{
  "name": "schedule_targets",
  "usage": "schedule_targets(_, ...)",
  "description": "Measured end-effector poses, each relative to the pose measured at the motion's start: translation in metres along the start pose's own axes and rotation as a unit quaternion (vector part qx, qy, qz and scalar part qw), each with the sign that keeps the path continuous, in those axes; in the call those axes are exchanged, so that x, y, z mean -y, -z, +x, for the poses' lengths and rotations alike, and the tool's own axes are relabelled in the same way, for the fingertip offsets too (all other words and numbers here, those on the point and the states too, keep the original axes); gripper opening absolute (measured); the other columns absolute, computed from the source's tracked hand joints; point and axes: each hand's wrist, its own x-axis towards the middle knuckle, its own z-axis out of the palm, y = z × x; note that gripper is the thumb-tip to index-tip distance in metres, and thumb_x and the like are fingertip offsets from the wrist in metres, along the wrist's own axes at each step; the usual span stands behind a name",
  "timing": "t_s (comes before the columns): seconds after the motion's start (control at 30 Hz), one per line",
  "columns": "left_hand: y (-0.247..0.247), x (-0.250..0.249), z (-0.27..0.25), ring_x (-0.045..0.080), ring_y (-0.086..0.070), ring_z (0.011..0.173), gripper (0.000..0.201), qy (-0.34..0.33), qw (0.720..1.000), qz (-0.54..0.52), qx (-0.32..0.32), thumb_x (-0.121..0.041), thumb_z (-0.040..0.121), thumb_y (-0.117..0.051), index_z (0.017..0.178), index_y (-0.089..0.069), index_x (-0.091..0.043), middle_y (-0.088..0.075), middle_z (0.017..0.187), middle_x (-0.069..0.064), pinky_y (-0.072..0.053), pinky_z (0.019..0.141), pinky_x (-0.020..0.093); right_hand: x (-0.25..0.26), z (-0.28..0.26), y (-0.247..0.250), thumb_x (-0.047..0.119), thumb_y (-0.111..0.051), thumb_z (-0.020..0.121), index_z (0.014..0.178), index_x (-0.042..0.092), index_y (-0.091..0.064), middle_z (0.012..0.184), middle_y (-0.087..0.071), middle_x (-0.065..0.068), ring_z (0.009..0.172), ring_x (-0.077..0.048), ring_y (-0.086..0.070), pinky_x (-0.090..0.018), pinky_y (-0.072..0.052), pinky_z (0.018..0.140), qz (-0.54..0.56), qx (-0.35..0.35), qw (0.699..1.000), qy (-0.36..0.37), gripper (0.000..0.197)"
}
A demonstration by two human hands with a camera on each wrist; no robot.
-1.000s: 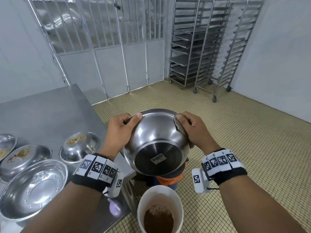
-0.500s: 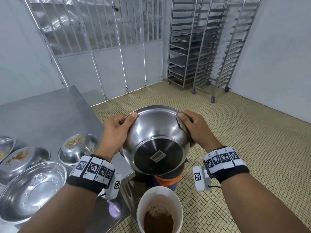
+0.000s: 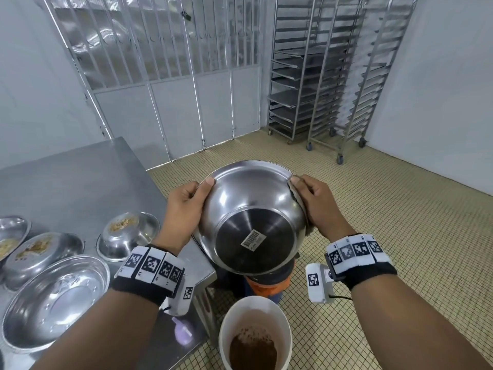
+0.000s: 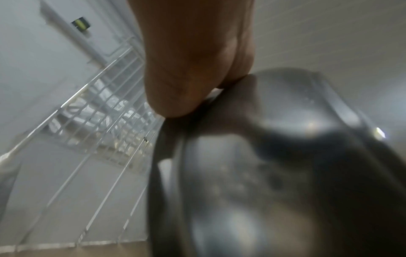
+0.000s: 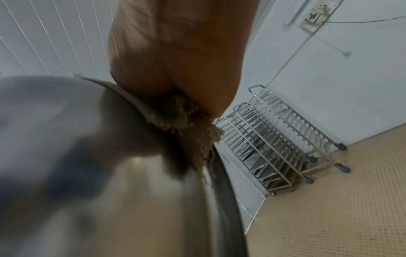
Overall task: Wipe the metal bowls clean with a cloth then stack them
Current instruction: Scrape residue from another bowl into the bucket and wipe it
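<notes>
Metal bowl (image 3: 250,217) held tilted btwn both hands. Left hand (image 3: 184,209) grips its rim; right hand (image 3: 317,206) pinches cloth (image 5: 191,125) w/ rim.

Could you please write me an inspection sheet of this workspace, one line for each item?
Surface: steel table, at the person's left.
Job's things: held bowl tilted in the air, its base toward the camera, above a white bucket holding brown residue; cloth at the bowl's rim. Four bowls on the table: large bowl looks clean; three others, one of them, hold food residue.
Clutter: small lilac object near the table edge.
Grippers: left hand grips the bowl's rim; right hand presses the cloth against the opposite rim.
Cables: thin wire at the right wrist camera.
Surroundings: tiled floor, barred gate, wheeled tray racks.
</notes>
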Motion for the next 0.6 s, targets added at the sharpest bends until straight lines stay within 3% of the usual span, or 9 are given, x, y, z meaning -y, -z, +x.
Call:
schedule_targets(0.07,0.002,-0.002,0.001,0.017,-0.041,0.054,0.073,-0.038,0.995,0.08,0.044,-0.062,0.093,-0.067,0.065,-0.048,0.003,-0.045,0.057,0.005,-0.034,0.055,0.032,0.009,0.003,0.003,0.034,-0.059,0.102,0.084,0.024,-0.072,0.075,-0.067,0.012,0.07,-0.006,-0.059,-0.028,-0.047,0.073,-0.014,0.006,1.0,0.016,0.024)
schedule_targets(0.13,0.0,-0.011,0.002,0.012,-0.04,0.051,0.073,-0.069,0.985,0.134,0.086,-0.068,0.091,-0.064,0.063,-0.048,-0.002,-0.042,0.054,-0.002,-0.031,0.051,0.029,0.021,0.007,0.004,0.039,-0.062,0.099,0.085,0.035,-0.072,0.078,-0.069,0.016,0.074,-0.005,-0.063,-0.025,-0.05,0.073,-0.067,0.04,0.996,0.053,0.018)
schedule_targets(0.2,-0.009,-0.022,0.003,0.008,-0.038,0.048,0.066,-0.101,0.974,0.168,0.117,-0.063,0.092,-0.065,0.06,-0.049,-0.007,-0.041,0.051,-0.008,-0.029,0.047,0.022,0.033,0.008,-0.002,0.043,-0.063,0.098,0.091,0.032,-0.075,0.081,-0.071,0.013,0.078,-0.006,-0.064,-0.027,-0.051,0.073,-0.132,0.075,0.984,0.097,0.018)
schedule_targets(0.3,-0.018,-0.033,0.005,0.007,-0.035,0.044,0.056,-0.107,0.974,0.169,0.111,-0.043,0.094,-0.072,0.054,-0.044,-0.017,-0.038,0.046,-0.012,-0.026,0.044,0.02,0.042,0.008,-0.011,0.043,-0.062,0.098,0.093,0.03,-0.075,0.081,-0.07,0.013,0.077,-0.003,-0.063,-0.023,-0.049,0.071,-0.153,0.084,0.976,0.131,0.018)
schedule_targets(0.4,-0.01,-0.031,0.011,0.017,-0.038,0.05,0.066,-0.069,0.99,0.109,0.058,-0.051,0.088,-0.077,0.058,-0.047,-0.001,-0.042,0.053,0.005,-0.029,0.047,0.027,0.029,0.005,-0.008,0.038,-0.061,0.1,0.084,0.036,-0.069,0.076,-0.066,0.021,0.073,0.001,-0.059,-0.016,-0.045,0.069,-0.094,0.039,0.988,0.115,0.018)
schedule_targets(0.47,-0.004,-0.025,0.012,0.018,-0.039,0.052,0.078,-0.047,0.996,0.067,0.029,-0.063,0.083,-0.077,0.064,-0.048,0.007,-0.043,0.056,0.011,-0.031,0.049,0.03,0.015,0.001,-0.006,0.038,-0.058,0.102,0.081,0.035,-0.067,0.075,-0.065,0.018,0.072,-0.001,-0.057,-0.023,-0.046,0.073,-0.056,0.016,0.995,0.08,0.023)
schedule_targets(0.53,-0.003,-0.022,0.009,0.018,-0.04,0.052,0.077,-0.044,0.996,0.07,0.027,-0.063,0.085,-0.075,0.064,-0.047,0.006,-0.044,0.056,0.012,-0.032,0.051,0.032,0.008,-0.001,-0.006,0.038,-0.056,0.103,0.078,0.036,-0.065,0.073,-0.063,0.016,0.071,-0.004,-0.056,-0.031,-0.046,0.074,-0.046,0.013,0.997,0.063,0.026)
schedule_targets(0.6,-0.006,-0.022,0.004,0.017,-0.038,0.052,0.071,-0.052,0.995,0.081,0.033,-0.055,0.091,-0.073,0.061,-0.042,0.002,-0.041,0.055,0.01,-0.03,0.05,0.03,0.012,0.002,-0.005,0.038,-0.056,0.103,0.078,0.038,-0.065,0.074,-0.063,0.018,0.072,-0.004,-0.056,-0.032,-0.046,0.073,-0.065,0.015,0.995,0.068,0.026)
